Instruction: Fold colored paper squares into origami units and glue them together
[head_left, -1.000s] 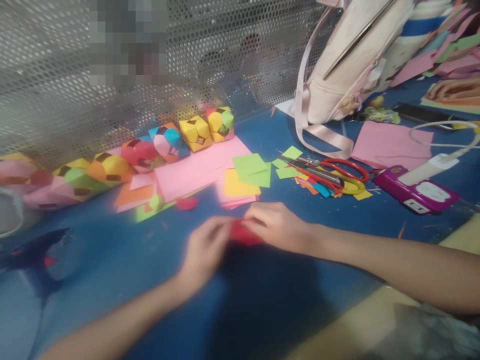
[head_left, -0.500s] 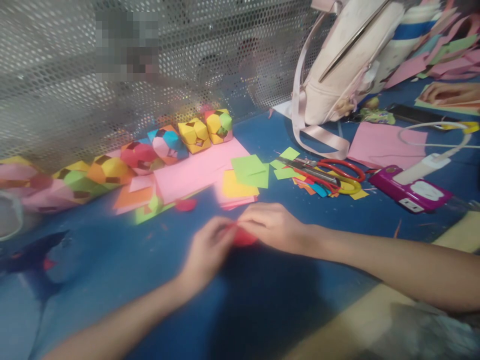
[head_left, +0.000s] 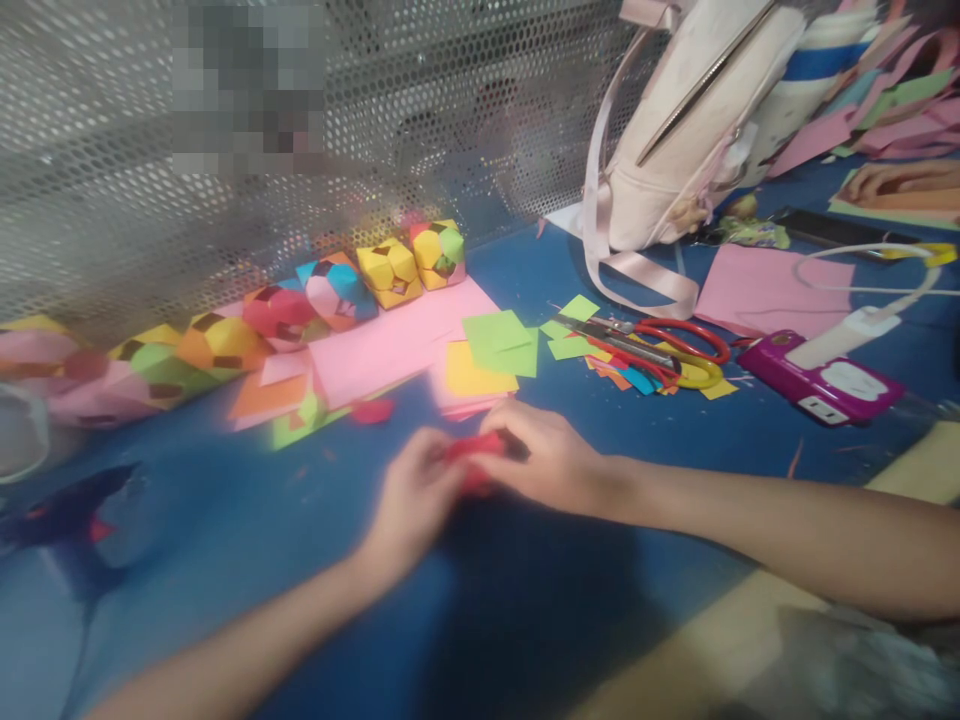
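A small folded red paper is held between both hands over the blue table. My left hand pinches its left side, fingers closed on it. Around its right side my right hand is closed, with a dark gap showing in the paper near the fingers. Blur hides the exact folds. Just beyond the hands lie yellow paper squares and green squares. A red paper piece rests on the table to the left of them.
Folded paper cubes line the perforated metal screen. Scissors lie over scraps at right, near a purple power adapter, a pale bag and pink sheets. Another person's hand rests at far right. A glue gun lies left.
The red paper between my hands has turned or opened, showing more of its surface and a dark gap. My right fingers have shifted slightly; both hands stay in nearly the same place.
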